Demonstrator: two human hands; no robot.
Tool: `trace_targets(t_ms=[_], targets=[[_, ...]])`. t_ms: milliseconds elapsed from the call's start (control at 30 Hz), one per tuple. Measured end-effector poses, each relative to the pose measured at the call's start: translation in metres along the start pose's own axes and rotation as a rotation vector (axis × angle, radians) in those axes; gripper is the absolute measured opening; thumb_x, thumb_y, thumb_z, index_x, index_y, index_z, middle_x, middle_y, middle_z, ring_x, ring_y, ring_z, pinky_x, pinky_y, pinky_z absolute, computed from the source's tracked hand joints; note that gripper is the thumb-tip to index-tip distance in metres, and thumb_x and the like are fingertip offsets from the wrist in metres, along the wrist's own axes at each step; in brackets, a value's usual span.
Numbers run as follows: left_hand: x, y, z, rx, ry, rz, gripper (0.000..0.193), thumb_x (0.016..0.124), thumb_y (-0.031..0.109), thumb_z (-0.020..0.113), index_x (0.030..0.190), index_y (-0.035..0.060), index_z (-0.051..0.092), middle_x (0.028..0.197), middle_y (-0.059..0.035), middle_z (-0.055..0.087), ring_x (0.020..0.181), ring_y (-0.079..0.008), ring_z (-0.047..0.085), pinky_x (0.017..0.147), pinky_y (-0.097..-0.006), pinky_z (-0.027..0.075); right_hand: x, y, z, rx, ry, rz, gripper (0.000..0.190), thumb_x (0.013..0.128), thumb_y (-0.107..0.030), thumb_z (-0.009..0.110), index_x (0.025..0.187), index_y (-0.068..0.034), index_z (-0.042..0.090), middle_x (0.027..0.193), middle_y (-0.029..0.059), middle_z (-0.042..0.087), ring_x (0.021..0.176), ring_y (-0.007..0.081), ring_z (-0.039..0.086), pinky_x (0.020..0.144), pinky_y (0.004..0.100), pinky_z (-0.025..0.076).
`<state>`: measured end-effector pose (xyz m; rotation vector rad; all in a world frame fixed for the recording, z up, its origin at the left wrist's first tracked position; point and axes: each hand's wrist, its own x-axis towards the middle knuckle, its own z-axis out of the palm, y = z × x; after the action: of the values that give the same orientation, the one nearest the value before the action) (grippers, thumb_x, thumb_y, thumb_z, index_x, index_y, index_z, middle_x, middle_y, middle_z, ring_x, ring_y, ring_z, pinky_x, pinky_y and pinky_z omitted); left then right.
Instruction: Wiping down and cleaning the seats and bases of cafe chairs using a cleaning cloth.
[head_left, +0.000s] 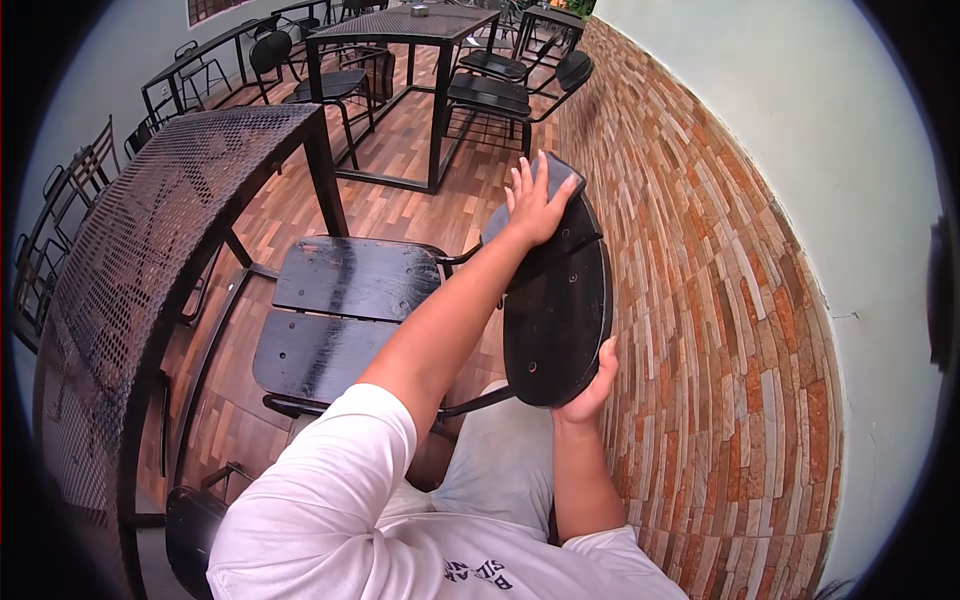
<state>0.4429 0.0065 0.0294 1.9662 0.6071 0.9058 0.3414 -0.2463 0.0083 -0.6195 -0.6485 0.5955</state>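
A black chair with a two-board wooden seat (345, 315) and a curved backrest (555, 330) stands in front of me. My left hand (536, 202) lies flat, fingers spread, on the far end of the backrest, over a dark grey surface; I cannot tell whether that is a cloth or shiny wood. Around the near end of the backrest my right hand (592, 386) is curled, thumb along its outer edge. Screw heads dot the seat and backrest.
A black metal-mesh table (180, 172) is at the left, with another mesh table (405, 26) ahead. More black chairs (491, 94) stand around it. A stone-clad wall (705, 300) runs close along the right. Part of another chair (195, 532) shows at lower left.
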Motion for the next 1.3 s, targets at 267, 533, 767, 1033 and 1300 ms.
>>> trace_targets(t_ms=[267,533,767,1033,1300], targets=[[0.011,-0.04,-0.002,-0.033,0.028,-0.325,0.103,0.097,0.081,0.039,0.17,0.0164,0.005,0.175,-0.0231,0.001,0.162,-0.0423,-0.004,0.127,-0.0613,0.002,-0.001,0.004,-0.007,-0.037,-0.012,-0.025,0.071,0.108,-0.047,0.031,0.159,0.002,0.036,0.158,0.0192,0.048,0.143,0.0347,0.051,0.122,0.0487,0.04],[-0.086,-0.038,0.007,-0.065,-0.027,-0.241,0.109,0.095,0.082,0.043,0.17,0.013,0.002,0.172,-0.0312,-0.001,0.16,-0.0475,-0.004,0.128,-0.0566,0.006,0.0,0.001,-0.002,0.011,-0.005,-0.041,0.069,0.107,-0.046,0.033,0.158,0.001,0.036,0.158,0.0195,0.048,0.143,0.0344,0.051,0.122,0.048,0.04],[-0.188,-0.001,-0.014,-0.133,-0.176,-0.327,0.106,0.099,0.075,0.045,0.169,0.0077,0.003,0.17,-0.0371,0.0,0.158,-0.0536,0.002,0.128,-0.0557,0.007,0.0,0.001,0.005,-0.038,0.057,-0.085,0.067,0.107,-0.045,0.033,0.154,0.002,0.042,0.154,0.0185,0.053,0.141,0.0321,0.052,0.122,0.0453,0.039],[-0.26,0.08,-0.036,-0.076,-0.2,-0.058,0.085,0.107,0.052,0.048,0.169,0.008,0.009,0.171,-0.0345,0.004,0.16,-0.0502,0.0,0.125,-0.0618,0.003,-0.007,0.001,-0.017,-0.125,0.123,0.027,0.062,0.105,-0.037,0.034,0.156,-0.001,0.04,0.152,0.0163,0.053,0.139,0.0298,0.053,0.119,0.0439,0.039],[-0.254,0.059,-0.034,-0.097,-0.149,-0.084,0.092,0.103,0.058,0.052,0.168,0.0065,0.014,0.17,-0.0374,0.004,0.158,-0.0546,0.002,0.124,-0.065,0.005,-0.002,0.003,-0.007,-0.095,0.108,-0.039,0.064,0.109,-0.046,0.031,0.145,0.001,0.054,0.143,0.0166,0.062,0.132,0.0291,0.06,0.116,0.0445,0.042]])
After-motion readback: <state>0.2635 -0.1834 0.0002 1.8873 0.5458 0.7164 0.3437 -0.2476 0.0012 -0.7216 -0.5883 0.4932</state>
